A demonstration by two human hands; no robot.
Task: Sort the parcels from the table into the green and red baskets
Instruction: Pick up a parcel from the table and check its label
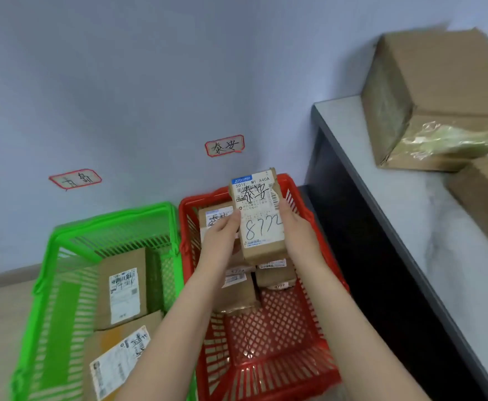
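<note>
You hold the parcel (261, 227) btw left hand (222, 238) & right hand (295, 227): brown cardboard, white label w/ blue logo strip on top, black barcode + black scrawl, digits in blue ink. Under your hands the red basket (280, 328): diamond-lattice mesh, small brown packs (237, 293) w/ white labels inside. Left of your left hand the green basket (60, 299): slatted walls, brown flat boxes (121, 290), white labels w/ black print. Above your hands the wall tags (224, 145): white, red border, black writing; wall (121, 82) pale blue-grey. Right of your right hand the table (410, 212): pale grey marbled top, black side; big carton (439, 96) on it brown w/ shiny clear tape.
</note>
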